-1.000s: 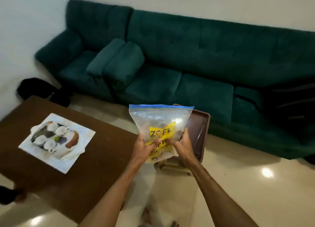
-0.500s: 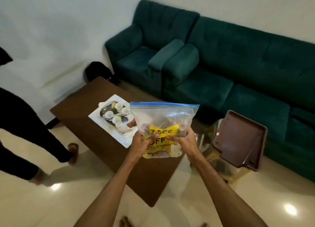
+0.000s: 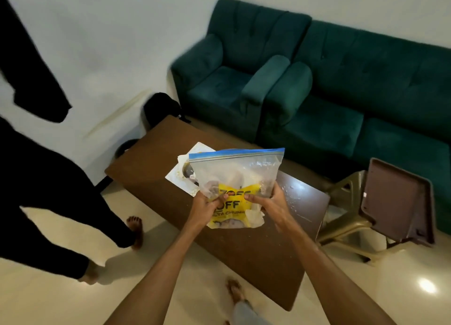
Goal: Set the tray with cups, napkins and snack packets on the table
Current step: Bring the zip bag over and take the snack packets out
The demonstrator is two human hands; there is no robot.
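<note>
I hold a clear zip bag (image 3: 236,171) with a blue seal strip upright over the brown table (image 3: 246,246). Inside it are yellow snack packets (image 3: 231,206) and some white paper. My left hand (image 3: 207,208) grips the bag's lower left and my right hand (image 3: 273,202) its lower right. Behind the bag, a white tray (image 3: 180,175) lies on the table; the bag hides most of it, including the cups.
A person in black clothes (image 3: 48,190) stands barefoot on the floor at the left. A green sofa (image 3: 317,87) runs along the far wall. A brown tray (image 3: 397,202) leans on a plastic stool (image 3: 346,222) at the right. A black bag (image 3: 161,107) lies by the wall.
The view has swung left and closer to the table. The bag in my hands now covers the white tray. The person in black has come further into view at the left.
</note>
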